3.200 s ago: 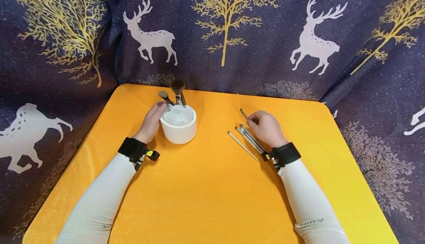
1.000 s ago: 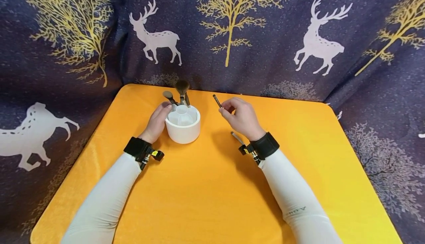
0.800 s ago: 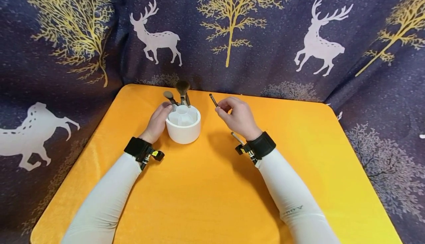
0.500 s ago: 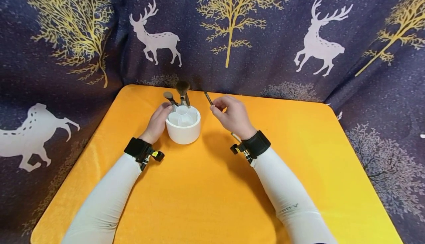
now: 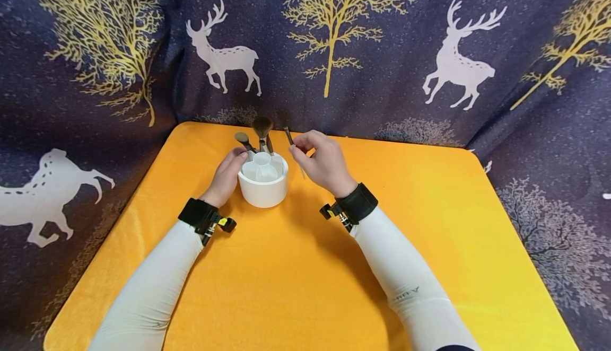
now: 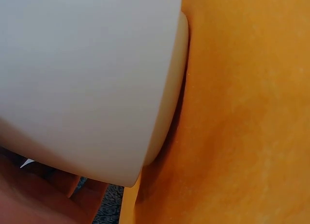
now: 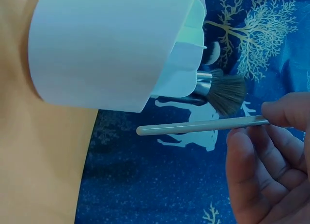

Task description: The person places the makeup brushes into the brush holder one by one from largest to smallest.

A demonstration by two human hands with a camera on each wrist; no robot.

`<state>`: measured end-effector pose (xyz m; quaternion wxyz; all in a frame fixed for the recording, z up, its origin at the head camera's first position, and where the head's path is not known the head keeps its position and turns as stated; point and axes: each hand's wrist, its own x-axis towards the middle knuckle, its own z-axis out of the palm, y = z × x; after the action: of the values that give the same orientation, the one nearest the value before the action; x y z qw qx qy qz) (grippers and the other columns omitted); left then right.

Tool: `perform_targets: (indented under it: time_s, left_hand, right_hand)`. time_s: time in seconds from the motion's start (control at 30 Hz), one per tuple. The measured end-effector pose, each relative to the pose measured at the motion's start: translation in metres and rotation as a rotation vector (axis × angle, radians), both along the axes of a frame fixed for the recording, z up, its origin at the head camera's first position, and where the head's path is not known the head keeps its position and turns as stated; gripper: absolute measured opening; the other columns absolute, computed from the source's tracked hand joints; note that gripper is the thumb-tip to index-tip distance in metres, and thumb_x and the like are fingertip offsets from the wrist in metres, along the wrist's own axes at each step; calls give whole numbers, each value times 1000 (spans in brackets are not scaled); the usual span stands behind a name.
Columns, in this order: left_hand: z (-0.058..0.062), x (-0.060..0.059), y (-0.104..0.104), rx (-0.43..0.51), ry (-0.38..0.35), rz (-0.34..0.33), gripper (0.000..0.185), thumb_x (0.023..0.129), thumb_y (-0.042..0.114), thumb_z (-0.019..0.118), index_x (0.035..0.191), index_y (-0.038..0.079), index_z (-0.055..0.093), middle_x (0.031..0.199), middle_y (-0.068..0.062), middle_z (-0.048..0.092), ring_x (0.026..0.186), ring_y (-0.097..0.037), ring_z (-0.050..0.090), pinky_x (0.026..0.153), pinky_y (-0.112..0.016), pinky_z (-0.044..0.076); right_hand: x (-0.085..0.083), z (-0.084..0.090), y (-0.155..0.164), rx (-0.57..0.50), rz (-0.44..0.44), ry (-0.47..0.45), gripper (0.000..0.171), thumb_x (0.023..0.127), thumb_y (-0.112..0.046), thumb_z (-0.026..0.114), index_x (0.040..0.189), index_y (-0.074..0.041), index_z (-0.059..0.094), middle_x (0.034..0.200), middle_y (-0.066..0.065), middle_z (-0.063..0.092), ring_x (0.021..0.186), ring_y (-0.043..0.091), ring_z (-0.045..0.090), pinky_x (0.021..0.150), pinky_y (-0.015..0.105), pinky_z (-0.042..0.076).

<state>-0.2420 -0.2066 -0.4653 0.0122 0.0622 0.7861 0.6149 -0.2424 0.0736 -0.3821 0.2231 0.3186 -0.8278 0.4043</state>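
Note:
My left hand (image 5: 226, 177) holds the left side of a white round makeup brush holder (image 5: 262, 194), its fingers at the rim and around the wall. Inside, the holder has clear compartments. At its back stand a large fluffy makeup brush (image 5: 262, 125) and a flatter-headed makeup brush (image 5: 242, 138), with another dark handle beside them. Just right of the holder, my right hand (image 5: 321, 161) pinches a slim makeup brush (image 7: 193, 127) between thumb and fingers. Bristles point up in the head view, and the pale handle end hangs down beside the holder, apart from it.
An orange cloth covers the table (image 5: 267, 287). Behind it hangs a dark blue curtain (image 5: 382, 64) with white deer and golden trees. Black camera straps sit on both wrists, the right one (image 5: 355, 205) over the table's middle.
My right hand has lifted a slim makeup brush from the several on the table and carried it left, up to the holder. The left hand keeps its place. My right arm now covers the brushes' spot.

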Motion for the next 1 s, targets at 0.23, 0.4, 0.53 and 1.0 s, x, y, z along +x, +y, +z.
perform_targets:
  time_s: [0.23,0.4,0.53,1.0]
  left_hand:
    - [1,2,0,-15,-17,10,68,118,48,37,168,1,35,175,-20,36,161,-36,32,136,-54,17]
    - [2,2,-2,-17,-21,7,70,118,48,37,169,1,32,177,-20,34,162,-36,30,136,-54,16]
    - [2,1,-2,-7,-15,5,68,118,48,37,166,0,34,175,-21,35,161,-36,32,136,-55,17]
    - [3,1,1,10,1,6,56,119,44,37,152,-1,41,159,-24,44,148,-37,40,133,-55,23]
  right_hand:
    - [-3,5,-9,-41,10,10,13,104,-12,80,112,-3,78,101,8,74,88,23,68,67,30,56]
    - [-3,10,-16,-70,31,30,13,104,-12,81,111,-3,77,103,9,76,90,21,70,69,30,58]
    - [-3,11,-21,-84,40,34,12,104,-13,80,111,-3,77,103,9,76,91,21,70,69,30,57]
    - [-2,4,-29,-65,58,-21,16,105,-13,80,117,-4,77,108,9,78,94,20,72,71,30,59]
